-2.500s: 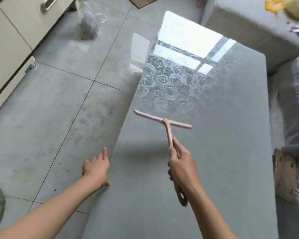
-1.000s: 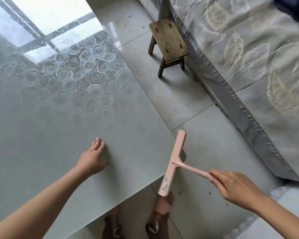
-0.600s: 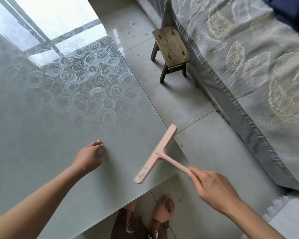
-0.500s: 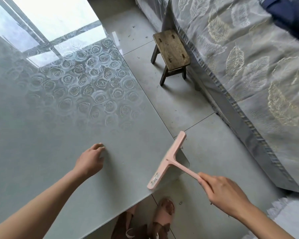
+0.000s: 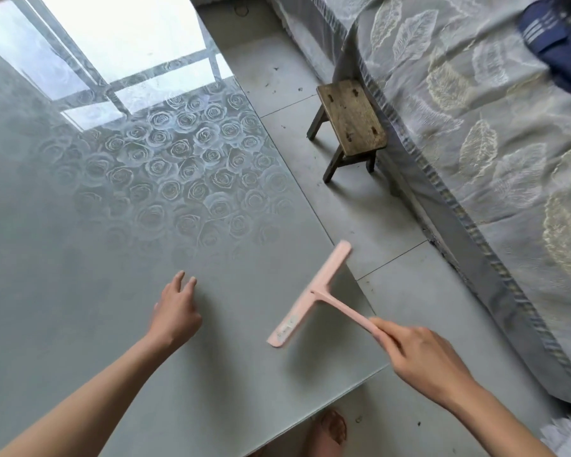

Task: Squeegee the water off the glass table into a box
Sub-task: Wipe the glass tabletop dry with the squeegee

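Head view: glass table [image 5: 80, 291] fills the left side, with a rose pattern and a window reflection on its far part. I read the right hand [image 5: 422, 361] as wrapped round the handle of the squeegee [image 5: 310, 291], index finger laid along it. It sits just off the table's near right corner, above the floor tiles [image 5: 393, 308].

The squeegee is pink and T-shaped. Its blade lies over that same corner of the table, running roughly along the right edge, with the far tip right at the edge. The blade is motion-blurred, so I can't tell whether the rubber touches the glass.

Left hand [image 5: 173, 311] is palm-down on the table, fingers straight and slightly spread, gripping nothing. It's inside the near edge, left of the blade and apart from it. I can't make out water on the glass from here.

Off the table's right side a small wooden stool [image 5: 350, 117] stands on the tiles, just beside a grey leaf-patterned cover [image 5: 475, 159]. A dark blue cloth [image 5: 561, 44] lies on that cover at the far right. Below the table's near edge a sandalled foot [image 5: 330, 430] rests on the floor.
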`<state>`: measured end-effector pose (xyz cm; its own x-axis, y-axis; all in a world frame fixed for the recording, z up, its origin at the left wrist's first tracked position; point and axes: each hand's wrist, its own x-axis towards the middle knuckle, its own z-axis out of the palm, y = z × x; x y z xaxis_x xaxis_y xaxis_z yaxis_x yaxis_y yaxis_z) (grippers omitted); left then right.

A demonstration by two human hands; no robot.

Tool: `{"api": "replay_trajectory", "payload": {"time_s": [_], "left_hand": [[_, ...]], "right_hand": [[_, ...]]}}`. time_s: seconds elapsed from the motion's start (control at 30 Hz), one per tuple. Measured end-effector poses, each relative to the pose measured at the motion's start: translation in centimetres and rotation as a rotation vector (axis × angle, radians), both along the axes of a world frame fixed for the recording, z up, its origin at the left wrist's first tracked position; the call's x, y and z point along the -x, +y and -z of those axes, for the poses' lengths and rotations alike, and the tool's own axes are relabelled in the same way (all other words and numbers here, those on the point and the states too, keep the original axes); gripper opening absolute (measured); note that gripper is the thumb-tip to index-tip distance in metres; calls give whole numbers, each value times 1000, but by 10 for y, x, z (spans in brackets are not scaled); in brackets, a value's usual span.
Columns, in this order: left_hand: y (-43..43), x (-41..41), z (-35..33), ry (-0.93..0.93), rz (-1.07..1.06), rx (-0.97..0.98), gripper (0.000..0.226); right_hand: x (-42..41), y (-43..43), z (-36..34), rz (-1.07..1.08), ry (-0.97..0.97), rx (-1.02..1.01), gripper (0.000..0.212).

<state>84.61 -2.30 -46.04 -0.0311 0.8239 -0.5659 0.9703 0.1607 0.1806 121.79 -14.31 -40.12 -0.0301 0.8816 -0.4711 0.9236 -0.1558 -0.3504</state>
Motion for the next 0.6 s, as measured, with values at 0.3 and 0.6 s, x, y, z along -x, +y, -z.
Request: {"api": "replay_trajectory", "payload": {"time_s": [0.3, 0.6], "left_hand": [[26, 27, -3, 98, 107, 67, 69], [53, 45, -5, -3, 22, 29, 69]], "right_hand": [[96, 81, 29, -68, 26, 58, 25], [52, 106, -10, -69, -39, 20, 29]]}}
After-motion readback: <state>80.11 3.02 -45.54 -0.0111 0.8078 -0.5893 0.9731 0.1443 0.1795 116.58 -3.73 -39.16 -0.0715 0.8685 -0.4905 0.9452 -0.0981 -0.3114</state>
